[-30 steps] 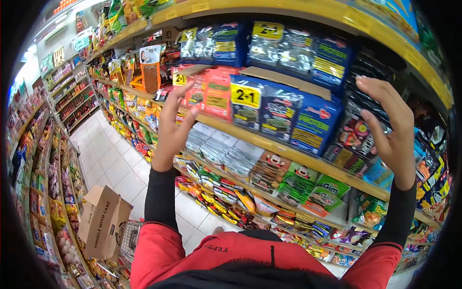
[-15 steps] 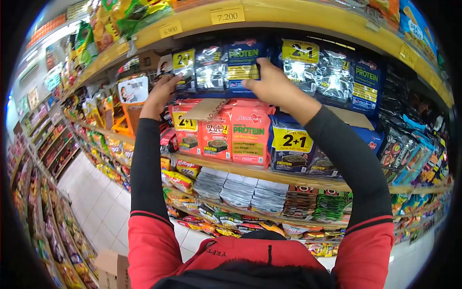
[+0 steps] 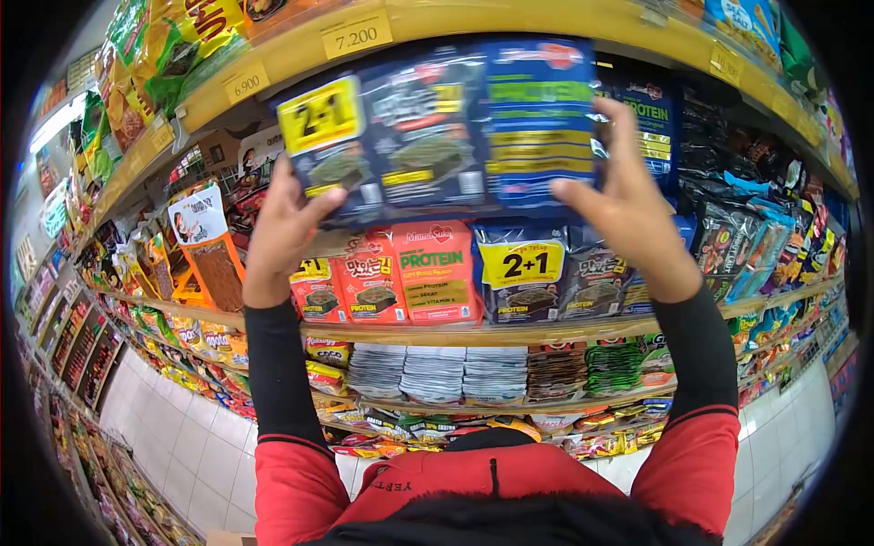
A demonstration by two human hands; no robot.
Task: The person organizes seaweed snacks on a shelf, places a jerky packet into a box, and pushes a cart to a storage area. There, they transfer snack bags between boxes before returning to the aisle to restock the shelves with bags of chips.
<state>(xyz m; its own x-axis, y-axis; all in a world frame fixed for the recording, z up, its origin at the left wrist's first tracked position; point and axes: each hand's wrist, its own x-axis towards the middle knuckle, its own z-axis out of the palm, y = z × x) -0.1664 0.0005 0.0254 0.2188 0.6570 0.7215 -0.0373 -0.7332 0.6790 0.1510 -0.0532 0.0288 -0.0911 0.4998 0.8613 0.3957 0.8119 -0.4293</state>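
Observation:
A dark blue multipack of seaweed snacks [image 3: 428, 136], with a yellow "2+1" label and the word PROTEIN, is held up between both hands just in front of the shelf. My left hand [image 3: 289, 218] grips its lower left corner, thumb on the front. On the right edge, my right hand [image 3: 628, 196] is closed with its thumb across the front and fingers at the side. Below the held pack stand a pink seaweed multipack [image 3: 437, 273] and another blue seaweed multipack [image 3: 523, 273]. Part of one more blue pack [image 3: 646, 118] shows behind my right hand.
A yellow shelf edge [image 3: 482, 36] with price tags runs just above the held pack. Stacks of flat packets [image 3: 432, 371] fill the shelf below. Orange-trimmed bags [image 3: 205, 241] hang at the left, and dark snack bags [image 3: 728, 246] stand at the right.
The blue multipack has come out from the upper row toward me and looks larger. Both hands moved with it, the right one farther to the right. The view has shifted slightly.

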